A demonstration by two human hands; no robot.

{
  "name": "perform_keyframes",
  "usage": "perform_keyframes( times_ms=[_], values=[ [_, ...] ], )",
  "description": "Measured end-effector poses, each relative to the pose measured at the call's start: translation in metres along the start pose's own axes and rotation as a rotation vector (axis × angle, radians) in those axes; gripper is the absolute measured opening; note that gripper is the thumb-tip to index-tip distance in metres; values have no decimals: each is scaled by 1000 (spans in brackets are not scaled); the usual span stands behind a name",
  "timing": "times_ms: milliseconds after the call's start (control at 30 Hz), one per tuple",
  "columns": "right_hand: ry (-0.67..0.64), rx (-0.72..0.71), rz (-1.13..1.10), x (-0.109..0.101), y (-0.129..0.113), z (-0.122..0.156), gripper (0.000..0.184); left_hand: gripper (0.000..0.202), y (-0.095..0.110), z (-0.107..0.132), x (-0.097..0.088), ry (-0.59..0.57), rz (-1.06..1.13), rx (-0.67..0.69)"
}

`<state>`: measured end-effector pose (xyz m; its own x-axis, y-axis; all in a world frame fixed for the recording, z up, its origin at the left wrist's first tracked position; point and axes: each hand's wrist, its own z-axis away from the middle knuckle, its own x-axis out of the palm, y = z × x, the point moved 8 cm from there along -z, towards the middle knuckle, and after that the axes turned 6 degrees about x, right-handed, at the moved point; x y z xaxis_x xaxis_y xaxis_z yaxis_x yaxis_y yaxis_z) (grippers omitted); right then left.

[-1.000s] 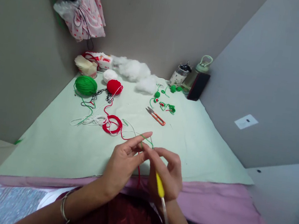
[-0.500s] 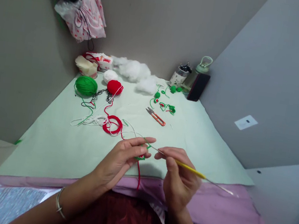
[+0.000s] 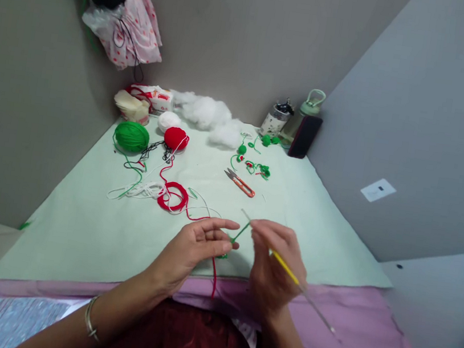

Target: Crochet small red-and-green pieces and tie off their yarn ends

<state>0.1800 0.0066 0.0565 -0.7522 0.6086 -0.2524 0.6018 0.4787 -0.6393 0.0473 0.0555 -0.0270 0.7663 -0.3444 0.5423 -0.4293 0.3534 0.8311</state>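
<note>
My left hand pinches a small green crochet piece between thumb and fingers; most of it is hidden behind them. A red yarn tail hangs down from the piece. In my right hand is a crochet hook with a yellow grip, its tip pointing up and left. A taut strand of green yarn runs from the left fingers up to the right fingertips near the hook's shaft. White and red strands trail from the left hand back to a red yarn coil.
Orange thread snips lie beyond the hands, with small green crocheted pieces behind. Green and red yarn balls sit at left. White stuffing, a bottle and a phone stand near the back wall.
The hook has come out from beside the left fingers and swung steeper, its tip now up and to the right. A green strand is drawn taut between the hands.
</note>
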Motion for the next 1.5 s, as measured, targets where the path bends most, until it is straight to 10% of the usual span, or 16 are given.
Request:
perform_keyframes(
  times_ms=[167, 400, 567, 900, 1167, 1500],
  values=[
    [182, 89, 172, -33, 37, -38, 10, 29, 12, -1, -12, 13, -189, 68],
    [-354, 656, -334, 21, 59, -10, 22, 16, 46, -1, -12, 75, -658, 328],
    [-721, 765, -475, 64, 41, 21, 23, 13, 61, 3, -14, 70, -790, 514],
    [-706, 1105, -787, 72, 50, 33, 32, 18, 57, 5, -5, -110, -967, 581],
    [-500, 960, -722, 57, 51, 18, 32, 21, 59, 9, -3, -125, -963, 561],
    [-788, 1043, -827, 83, 31, 39, 42, 17, 41, 9, 6, -161, -1250, 504]
  ],
)
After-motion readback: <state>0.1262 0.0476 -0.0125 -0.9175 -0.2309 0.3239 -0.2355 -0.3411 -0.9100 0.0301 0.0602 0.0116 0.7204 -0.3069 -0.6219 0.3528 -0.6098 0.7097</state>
